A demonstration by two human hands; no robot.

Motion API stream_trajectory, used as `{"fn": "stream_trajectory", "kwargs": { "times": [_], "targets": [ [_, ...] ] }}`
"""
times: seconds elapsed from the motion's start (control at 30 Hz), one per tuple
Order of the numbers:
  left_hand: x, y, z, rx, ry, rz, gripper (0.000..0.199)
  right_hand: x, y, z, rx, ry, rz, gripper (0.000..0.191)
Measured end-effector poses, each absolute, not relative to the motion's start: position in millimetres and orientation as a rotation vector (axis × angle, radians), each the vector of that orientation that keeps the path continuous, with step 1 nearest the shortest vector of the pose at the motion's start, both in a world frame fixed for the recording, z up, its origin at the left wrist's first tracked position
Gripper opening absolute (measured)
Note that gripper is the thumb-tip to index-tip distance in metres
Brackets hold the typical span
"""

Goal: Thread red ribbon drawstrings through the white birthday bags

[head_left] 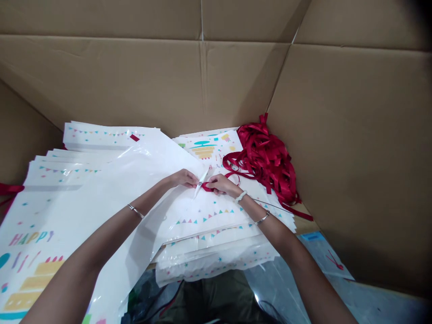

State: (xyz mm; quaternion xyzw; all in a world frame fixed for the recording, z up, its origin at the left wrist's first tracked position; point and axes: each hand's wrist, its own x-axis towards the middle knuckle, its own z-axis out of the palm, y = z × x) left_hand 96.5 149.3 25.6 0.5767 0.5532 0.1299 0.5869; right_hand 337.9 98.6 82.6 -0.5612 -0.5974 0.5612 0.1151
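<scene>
Red ribbon (208, 186) between two hands, above printed white sheets (232, 198).
Its short length runs left-right, pointing left at a white fold (196, 192) slanting from near left to far right; the left hand (185, 177) pinches the fold, the right hand's (221, 183) fingers grip the ribbon.

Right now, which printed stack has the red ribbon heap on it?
The right stack, with the ribbon heap at its far right corner; the left stack shows a small red patch but no heap.
</scene>
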Motion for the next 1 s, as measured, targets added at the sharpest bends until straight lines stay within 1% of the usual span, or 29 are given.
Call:
{"fn": "stream_trajectory", "kwargs": {
  "times": [0.2,0.43,0.6,0.8,1.0],
  "targets": [
    [95.2,151.8,15.2,1.371,1.279,0.297,0.022,335.7,102.2,74.3,-1.628,-1.795,1.645,0.017],
    [107.2,149.5,10.6,1.543,1.337,0.312,0.011,331.6,102.9,73.0,-1.685,-1.787,1.575,0.013],
    [112.4,144.8,12.5,1.832,1.470,0.227,0.016,326.5,108.5,70.6,-1.711,-1.853,1.511,0.010],
    [121.2,140.3,20.2,1.884,1.558,0.126,0.017,321.3,115.8,62.8,-1.710,-1.974,1.494,0.019],
    [128.0,130.8,31.1,2.075,1.593,0.043,0.017,324.9,112.7,67.0,-1.684,-2.040,1.465,0.019]
  ]
}}
